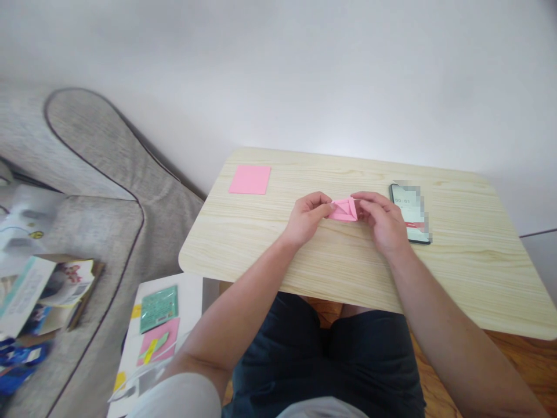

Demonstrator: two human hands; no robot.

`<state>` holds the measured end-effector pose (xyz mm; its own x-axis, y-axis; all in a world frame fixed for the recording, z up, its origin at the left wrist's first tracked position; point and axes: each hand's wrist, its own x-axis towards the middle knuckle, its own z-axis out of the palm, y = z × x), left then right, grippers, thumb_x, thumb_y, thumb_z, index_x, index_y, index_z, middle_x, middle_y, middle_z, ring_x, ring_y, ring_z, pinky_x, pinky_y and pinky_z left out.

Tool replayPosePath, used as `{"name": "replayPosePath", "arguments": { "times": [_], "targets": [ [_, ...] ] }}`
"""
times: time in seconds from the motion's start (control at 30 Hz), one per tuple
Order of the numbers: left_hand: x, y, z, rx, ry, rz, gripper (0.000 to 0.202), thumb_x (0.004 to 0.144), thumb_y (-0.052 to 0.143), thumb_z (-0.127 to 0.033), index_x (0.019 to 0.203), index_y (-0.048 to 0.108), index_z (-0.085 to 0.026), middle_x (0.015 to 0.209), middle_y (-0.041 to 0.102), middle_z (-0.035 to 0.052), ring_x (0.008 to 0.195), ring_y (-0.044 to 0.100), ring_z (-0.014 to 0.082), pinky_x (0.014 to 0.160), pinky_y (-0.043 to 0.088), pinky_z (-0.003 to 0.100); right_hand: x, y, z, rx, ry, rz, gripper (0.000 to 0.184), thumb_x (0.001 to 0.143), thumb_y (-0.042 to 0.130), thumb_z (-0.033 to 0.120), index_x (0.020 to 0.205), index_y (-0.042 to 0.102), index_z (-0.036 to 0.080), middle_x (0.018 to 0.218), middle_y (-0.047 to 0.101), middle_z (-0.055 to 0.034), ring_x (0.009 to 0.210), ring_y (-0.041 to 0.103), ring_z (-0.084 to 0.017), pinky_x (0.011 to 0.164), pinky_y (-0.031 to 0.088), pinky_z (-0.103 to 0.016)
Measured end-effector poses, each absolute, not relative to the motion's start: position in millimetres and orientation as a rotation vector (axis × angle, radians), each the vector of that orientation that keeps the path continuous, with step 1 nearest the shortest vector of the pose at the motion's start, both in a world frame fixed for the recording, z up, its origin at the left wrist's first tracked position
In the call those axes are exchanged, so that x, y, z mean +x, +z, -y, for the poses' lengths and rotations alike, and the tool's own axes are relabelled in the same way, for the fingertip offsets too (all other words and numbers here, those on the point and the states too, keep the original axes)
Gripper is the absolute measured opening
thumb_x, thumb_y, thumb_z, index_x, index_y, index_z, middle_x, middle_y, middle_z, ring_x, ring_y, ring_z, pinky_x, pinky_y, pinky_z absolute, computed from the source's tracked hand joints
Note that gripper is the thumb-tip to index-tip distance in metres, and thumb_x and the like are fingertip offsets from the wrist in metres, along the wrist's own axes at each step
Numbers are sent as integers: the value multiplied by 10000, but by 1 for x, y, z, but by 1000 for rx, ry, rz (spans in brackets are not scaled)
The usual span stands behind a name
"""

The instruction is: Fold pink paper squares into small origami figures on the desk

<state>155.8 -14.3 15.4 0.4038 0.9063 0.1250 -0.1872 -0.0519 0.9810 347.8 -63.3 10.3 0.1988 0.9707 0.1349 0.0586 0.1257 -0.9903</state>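
A small pink folded paper (345, 209) is held up between my two hands, just above the light wooden table. It has a raised, box-like rim and creased flaps inside. My left hand (308, 216) pinches its left end, with the thumb pressed on the upper face. At the right end, my right hand (382, 219) grips the edge with thumb and forefinger; its other fingers are partly hidden. Close behind the right hand lies a phone (411, 215) with its screen lit, showing a timer. A flat square of pink paper (250, 179) rests on the table's left side.
The wooden table (470, 255) has rounded corners and stands against a white wall. Lower left, a white surface (191, 293) bears a green packet (159, 308), pink paper and a cable. A grey sofa (117, 220) with an open cardboard box (32, 296) is further left.
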Motion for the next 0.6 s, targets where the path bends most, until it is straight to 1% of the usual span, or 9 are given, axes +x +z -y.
{"name": "replayPosePath", "arguments": {
  "times": [0.07, 0.17, 0.27, 0.37, 0.5, 0.6],
  "targets": [
    [156, 14, 15, 1377, 1024, -747, 270, 824, 731, -379, 711, 607, -168, 672, 528, -32, 649, 430, 103, 650, 334, 271, 348, 11, 63, -1217, 1011, 1157, 276, 909, 673, 450, 1097, 786, 282, 936, 774, -33, 849, 698, -216, 771, 564, -364],
    [157, 12, 16, 1472, 999, -754, 262, 832, 713, -384, 725, 607, -169, 689, 542, -25, 661, 443, 109, 644, 334, 273, 344, 16, 66, -1274, 973, 1303, 255, 858, 754, 459, 1018, 807, 268, 933, 776, -31, 869, 693, -215, 792, 558, -355],
    [157, 12, 17, 1508, 988, -751, 263, 844, 702, -388, 733, 608, -169, 692, 551, -24, 655, 442, 108, 634, 331, 272, 341, 20, 68, -1313, 961, 1319, 204, 832, 788, 440, 918, 800, 254, 835, 757, -16, 763, 650, -181, 698, 518, -315],
    [157, 11, 17, 1519, 978, -744, 266, 860, 700, -397, 751, 619, -169, 701, 560, -21, 656, 448, 108, 630, 329, 271, 340, 20, 68, -1314, 979, 1294, 193, 831, 790, 429, 888, 789, 245, 782, 732, -6, 710, 607, -162, 645, 473, -297],
    [158, 10, 17, 1535, 977, -733, 263, 877, 708, -400, 785, 641, -164, 729, 584, -16, 668, 458, 105, 643, 344, 272, 343, 17, 66, -1273, 997, 1267, 162, 835, 790, 399, 843, 774, 238, 750, 707, 5, 701, 587, -150, 660, 459, -290],
    [158, 10, 18, 1545, 971, -734, 260, 889, 705, -405, 811, 655, -162, 746, 600, -11, 668, 466, 103, 651, 356, 271, 344, 12, 65, -1238, 1023, 1222, 160, 839, 785, 398, 822, 766, 240, 738, 695, 11, 696, 587, -150, 691, 475, -299]
  ]
}}
